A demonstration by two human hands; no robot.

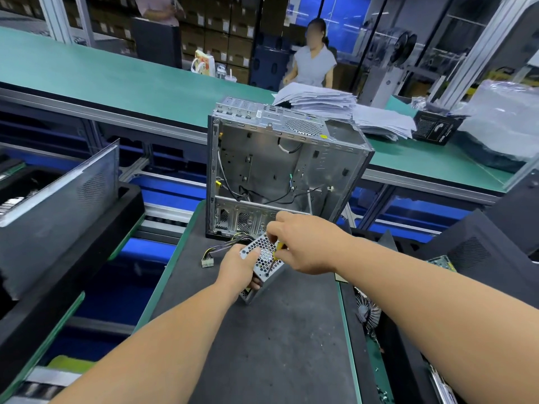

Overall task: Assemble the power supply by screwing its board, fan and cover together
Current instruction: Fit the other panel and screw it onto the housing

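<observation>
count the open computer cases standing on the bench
1: the bare metal computer case stands upright at the far end of the dark mat, just behind the power supply. Dark panels at both sides may hide others.

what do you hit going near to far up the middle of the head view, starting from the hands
left hand gripping the power supply → right hand holding the screwdriver on it → open computer case → green bench → seated person
</observation>
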